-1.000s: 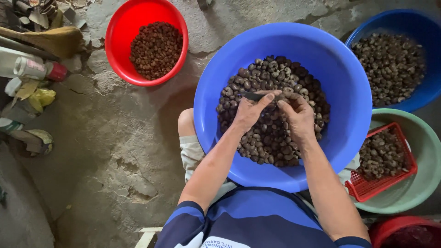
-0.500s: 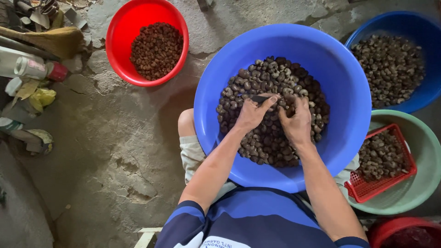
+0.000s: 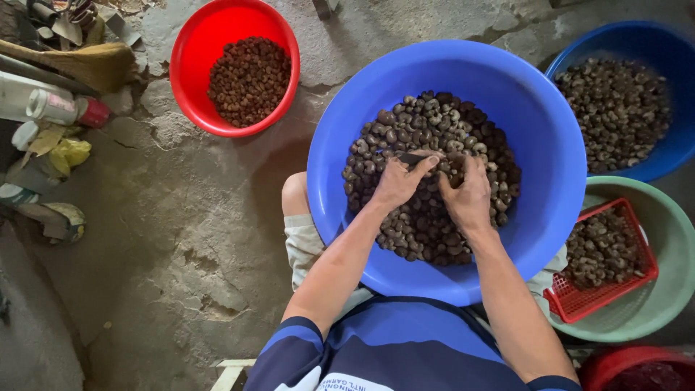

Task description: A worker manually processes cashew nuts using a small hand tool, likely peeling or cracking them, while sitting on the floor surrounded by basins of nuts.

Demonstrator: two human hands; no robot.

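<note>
Left hand (image 3: pixel 397 182) pinches a small dark blade (image 3: pixel 410 157), right hand (image 3: pixel 469 194) closed on one nut (image 3: pixel 455 165) mid-heap in the blue basin (image 3: pixel 557 181); nuts look hard, light, curved, likely slippery, so grip across the flat sides.

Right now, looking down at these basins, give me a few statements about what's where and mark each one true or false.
1. Both hands, left hand and right hand, are in the big blue basin of dark nuts. True.
2. The red basin is empty. False: it holds small brown pieces.
3. A red basket sits inside the green basin. True.
4. The left hand holds a spoon. False: it holds a thin dark blade.
5. The broom lies inside the second blue basin. False: it lies on the floor, upper left.
</note>
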